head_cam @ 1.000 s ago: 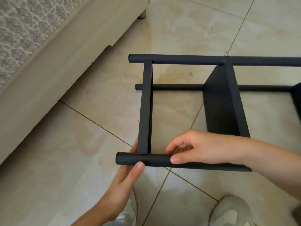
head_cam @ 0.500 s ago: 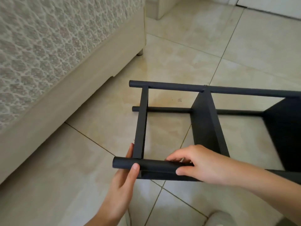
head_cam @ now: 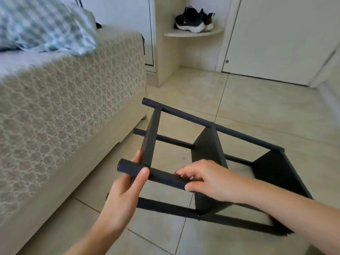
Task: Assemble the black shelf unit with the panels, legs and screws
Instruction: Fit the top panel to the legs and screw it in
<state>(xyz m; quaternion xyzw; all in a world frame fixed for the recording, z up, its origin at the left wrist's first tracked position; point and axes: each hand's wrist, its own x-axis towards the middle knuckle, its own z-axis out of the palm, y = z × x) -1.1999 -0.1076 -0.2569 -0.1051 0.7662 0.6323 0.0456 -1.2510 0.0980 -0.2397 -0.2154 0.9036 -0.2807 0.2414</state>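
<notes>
The black shelf unit (head_cam: 209, 150) is tilted up off the tiled floor, its round legs running left to right and its flat panels standing across them. My left hand (head_cam: 127, 190) grips the near leg (head_cam: 161, 176) close to its left end, thumb over the top and fingers behind the end panel. My right hand (head_cam: 204, 179) grips the same leg further right, fingers curled over it. A lower leg (head_cam: 165, 207) passes beneath my hands. No loose screws are in view.
A bed with a patterned cover (head_cam: 60, 115) stands close on the left, with a checked cloth (head_cam: 46, 26) on it. A corner shelf holds black sneakers (head_cam: 193, 21). White cupboard doors (head_cam: 276, 37) stand behind. Tiled floor (head_cam: 266, 107) stretches beyond the unit.
The shelf unit has been lifted and tipped, its left end now raised toward me. The view has swung upward, bringing the bed top, sneakers and doors into sight. Both hands keep hold of the near leg.
</notes>
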